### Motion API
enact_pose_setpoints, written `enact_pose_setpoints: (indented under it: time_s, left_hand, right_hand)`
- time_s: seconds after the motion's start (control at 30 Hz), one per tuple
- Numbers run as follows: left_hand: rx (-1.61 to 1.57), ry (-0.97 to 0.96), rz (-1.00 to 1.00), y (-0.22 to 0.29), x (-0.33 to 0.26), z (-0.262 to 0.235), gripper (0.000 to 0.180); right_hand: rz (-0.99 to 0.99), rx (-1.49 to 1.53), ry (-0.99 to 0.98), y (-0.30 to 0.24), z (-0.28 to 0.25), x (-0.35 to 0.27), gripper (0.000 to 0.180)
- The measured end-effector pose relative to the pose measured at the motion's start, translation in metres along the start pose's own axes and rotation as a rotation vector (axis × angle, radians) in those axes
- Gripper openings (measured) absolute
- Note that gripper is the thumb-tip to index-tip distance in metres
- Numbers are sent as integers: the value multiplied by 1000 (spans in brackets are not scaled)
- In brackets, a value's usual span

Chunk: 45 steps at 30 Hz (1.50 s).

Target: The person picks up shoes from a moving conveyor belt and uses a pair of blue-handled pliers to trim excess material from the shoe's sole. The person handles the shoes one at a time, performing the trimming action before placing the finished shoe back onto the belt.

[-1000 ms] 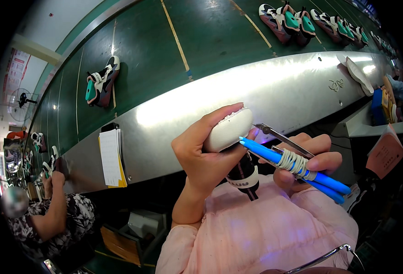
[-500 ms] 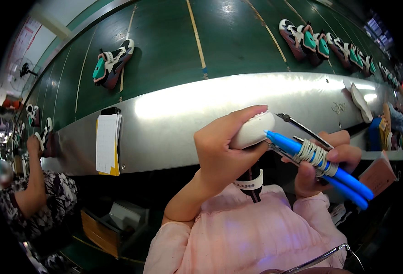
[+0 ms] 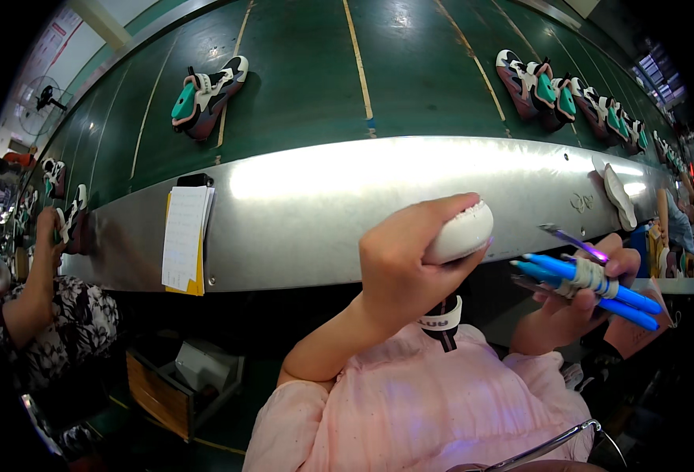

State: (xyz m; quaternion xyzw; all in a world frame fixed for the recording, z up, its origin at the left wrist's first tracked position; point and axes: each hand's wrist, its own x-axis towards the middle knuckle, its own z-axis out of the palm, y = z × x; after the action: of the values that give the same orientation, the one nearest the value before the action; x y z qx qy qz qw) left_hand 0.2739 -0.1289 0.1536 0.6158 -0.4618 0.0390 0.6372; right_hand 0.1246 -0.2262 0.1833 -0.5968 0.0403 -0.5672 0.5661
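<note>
My left hand (image 3: 402, 263) grips a shoe whose rounded white end (image 3: 465, 234) points up and to the right. Below the hand shows its dark part with a white band (image 3: 444, 316); the palm and fingers hide the rest. Off to the right, my right hand (image 3: 567, 315) is closed around two blue pens (image 3: 610, 295) bound together with pale rubber bands. A slim dark tool (image 3: 571, 240) with a purple glint sticks out from the same fingers, its tip apart from the shoe. What kind of tool it is I cannot make out.
Beyond the metal ledge (image 3: 308, 189) lies a green conveyor belt (image 3: 418, 94) bearing several shoes, one (image 3: 209, 98) at left. A paper pad (image 3: 186, 236), loose rubber bands (image 3: 581, 202) and a white insole-shaped piece (image 3: 618, 197) lie on the ledge. At far left, a co-worker's arm (image 3: 40, 267) touches another shoe.
My right hand has drawn the pens and the slim tool away from the shoe, to the right. My left hand still holds the shoe, a little further right in the picture.
</note>
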Motion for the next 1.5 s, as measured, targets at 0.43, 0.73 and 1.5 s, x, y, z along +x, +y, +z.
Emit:
enact_pose_setpoints:
  time_s: [0.43,0.73,1.5]
  left_hand:
    - [536,-43,-497,-163,5,-43,57]
    - [-62,305,227,-53,-61,-51,84]
    - [-175,-218,24,20,-41,-55,80]
  right_hand:
    - [679,73,87,54,-38,-58,28]
    - [788,-40,157,64,-32,-56,25]
    - [355,-81,-253,-33,1,-15,40]
